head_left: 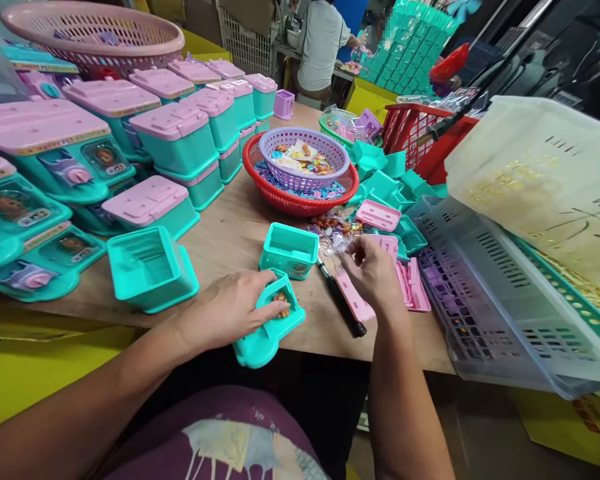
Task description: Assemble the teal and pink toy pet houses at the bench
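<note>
Casing (pixel 261 345) in left hand (pixel 234 303); handwritten marks (pixel 559 141)

- A pale brown wooden table (pixel 227 230) fills the foreground, its near edge running across the view.
- Below its right end, a yellow box (pixel 555 433) with red print stands by dull grey-brown floor (pixel 490 433).
- At the back, a co-worker in a white shirt (pixel 323 50) sits near a white slatted crate (pixel 245 45) and a blue panel (pixel 350 20).
- Light is bright over the table, dim in the upper right.

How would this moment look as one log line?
Left hand: holding teal case; right hand: by clear plastic; brown figure: inside case; black handle: on table
</note>
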`<state>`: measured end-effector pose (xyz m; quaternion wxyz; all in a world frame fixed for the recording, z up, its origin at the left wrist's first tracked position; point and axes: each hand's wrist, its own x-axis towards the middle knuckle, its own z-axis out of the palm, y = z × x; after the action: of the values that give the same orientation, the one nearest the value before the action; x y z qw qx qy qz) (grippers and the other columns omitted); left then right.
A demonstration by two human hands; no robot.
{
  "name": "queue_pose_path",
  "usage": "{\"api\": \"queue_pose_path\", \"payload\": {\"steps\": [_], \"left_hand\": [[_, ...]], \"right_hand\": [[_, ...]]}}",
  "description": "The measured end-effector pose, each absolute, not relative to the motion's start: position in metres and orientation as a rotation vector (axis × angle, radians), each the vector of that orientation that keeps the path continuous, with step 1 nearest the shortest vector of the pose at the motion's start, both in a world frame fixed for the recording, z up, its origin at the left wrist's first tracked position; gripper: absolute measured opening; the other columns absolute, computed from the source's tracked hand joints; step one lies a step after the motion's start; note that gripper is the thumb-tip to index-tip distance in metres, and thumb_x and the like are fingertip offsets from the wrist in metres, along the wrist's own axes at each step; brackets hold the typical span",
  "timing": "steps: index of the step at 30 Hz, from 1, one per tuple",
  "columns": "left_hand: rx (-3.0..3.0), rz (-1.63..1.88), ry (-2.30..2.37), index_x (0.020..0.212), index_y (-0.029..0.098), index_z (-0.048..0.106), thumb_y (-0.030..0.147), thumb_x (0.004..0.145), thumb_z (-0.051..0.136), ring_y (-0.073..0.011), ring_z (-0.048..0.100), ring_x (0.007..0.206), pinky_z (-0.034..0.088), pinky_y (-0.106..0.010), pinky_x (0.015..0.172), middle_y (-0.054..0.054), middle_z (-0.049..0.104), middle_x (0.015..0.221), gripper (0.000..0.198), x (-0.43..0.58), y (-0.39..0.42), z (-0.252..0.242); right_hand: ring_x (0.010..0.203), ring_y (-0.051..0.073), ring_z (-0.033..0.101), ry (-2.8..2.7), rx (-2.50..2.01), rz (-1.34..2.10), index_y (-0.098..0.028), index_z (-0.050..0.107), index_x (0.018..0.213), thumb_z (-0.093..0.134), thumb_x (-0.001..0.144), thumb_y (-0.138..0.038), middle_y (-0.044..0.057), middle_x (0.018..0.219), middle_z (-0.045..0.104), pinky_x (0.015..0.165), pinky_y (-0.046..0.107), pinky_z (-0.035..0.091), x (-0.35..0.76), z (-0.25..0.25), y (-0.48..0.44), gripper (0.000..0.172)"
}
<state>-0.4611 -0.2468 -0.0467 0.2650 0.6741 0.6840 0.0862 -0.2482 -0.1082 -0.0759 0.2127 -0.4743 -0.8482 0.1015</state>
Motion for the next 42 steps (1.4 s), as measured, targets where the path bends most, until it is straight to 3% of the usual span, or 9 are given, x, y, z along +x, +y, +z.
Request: {"api": "queue_pose_path", "payload": {"steps": [5,11,15,18,21,26,31,34,42], "left_hand": [[1.811,0.212,1.868,0.100,0.023,0.060,0.048,0.090,0.046,-0.0218,0.066,0.079,0.044,-0.028,0.068,-0.004,0.069,0.085,0.030,-0.464,-0.246,-0.049],[1.816,0.221,1.855,0.099,0.022,0.060,0.053,0.089,0.043,-0.0207,0.064,0.076,0.044,-0.027,0.067,-0.003,0.068,0.082,0.036,-0.471,-0.246,-0.052],[1.798,0.253,1.824,0.098,0.022,0.061,0.053,0.089,0.043,-0.0213,0.064,0.074,0.043,-0.027,0.064,-0.003,0.068,0.082,0.037,-0.479,-0.245,-0.054],[1.797,0.273,1.861,0.101,0.023,0.062,0.052,0.088,0.045,-0.0219,0.063,0.073,0.042,-0.027,0.061,-0.004,0.069,0.083,0.036,-0.482,-0.246,-0.053],[1.813,0.281,1.865,0.100,0.024,0.062,0.050,0.087,0.047,-0.0220,0.064,0.075,0.041,-0.027,0.061,-0.003,0.070,0.085,0.033,-0.480,-0.246,-0.051],[1.802,0.277,1.885,0.095,0.025,0.060,0.047,0.087,0.048,-0.0205,0.065,0.077,0.041,-0.026,0.063,0.000,0.069,0.084,0.027,-0.475,-0.244,-0.048],[1.793,0.211,1.959,0.102,0.025,0.060,0.046,0.087,0.050,-0.0206,0.065,0.076,0.041,-0.026,0.062,-0.002,0.069,0.084,0.027,-0.473,-0.244,-0.048],[1.791,0.202,1.963,0.103,0.025,0.060,0.044,0.086,0.052,-0.0217,0.067,0.081,0.044,-0.026,0.066,-0.003,0.070,0.089,0.027,-0.470,-0.245,-0.049],[1.862,0.176,1.961,0.101,0.023,0.059,0.041,0.089,0.044,-0.0269,0.068,0.078,0.045,-0.031,0.063,-0.006,0.069,0.081,0.027,-0.463,-0.248,-0.045]], "right_hand": [[0.076,0.016,0.055,-2.450,-1.044,0.239,-0.019,0.055,0.085,0.050,0.092,-0.022,0.004,0.083,0.056,0.067,0.026,0.042,-0.244,-0.109,-0.181,0.009],[0.085,0.016,0.061,-2.371,-1.093,0.648,-0.020,0.059,0.113,0.054,0.094,-0.031,0.008,0.108,0.059,0.076,0.029,0.052,-0.227,-0.123,-0.198,0.022],[0.100,0.021,0.059,-2.404,-1.065,0.524,-0.020,0.059,0.118,0.048,0.097,-0.027,0.010,0.112,0.061,0.088,0.037,0.051,-0.226,-0.115,-0.198,0.025],[0.115,0.028,0.051,-2.623,-1.023,0.427,-0.021,0.053,0.130,0.058,0.092,-0.040,0.011,0.126,0.059,0.094,0.045,0.048,-0.232,-0.118,-0.206,0.043],[0.115,0.031,0.050,-2.716,-1.035,0.347,-0.020,0.049,0.135,0.061,0.087,-0.050,0.012,0.131,0.057,0.092,0.048,0.048,-0.233,-0.126,-0.219,0.059],[0.098,0.027,0.055,-2.698,-1.014,0.357,-0.018,0.057,0.121,0.066,0.086,-0.040,0.010,0.112,0.064,0.085,0.044,0.050,-0.221,-0.133,-0.240,0.043],[0.078,0.017,0.058,-2.388,-1.009,0.587,-0.019,0.058,0.096,0.052,0.094,-0.019,0.004,0.084,0.061,0.070,0.031,0.050,-0.222,-0.121,-0.246,0.006],[0.069,0.013,0.059,-2.059,-1.075,0.677,-0.020,0.055,0.091,0.051,0.094,-0.021,0.001,0.079,0.060,0.063,0.026,0.050,-0.242,-0.113,-0.239,0.005],[0.082,0.018,0.069,-1.970,-1.068,0.563,-0.019,0.049,0.108,0.041,0.098,-0.023,0.008,0.094,0.069,0.069,0.031,0.056,-0.298,-0.124,-0.217,0.013]]}}
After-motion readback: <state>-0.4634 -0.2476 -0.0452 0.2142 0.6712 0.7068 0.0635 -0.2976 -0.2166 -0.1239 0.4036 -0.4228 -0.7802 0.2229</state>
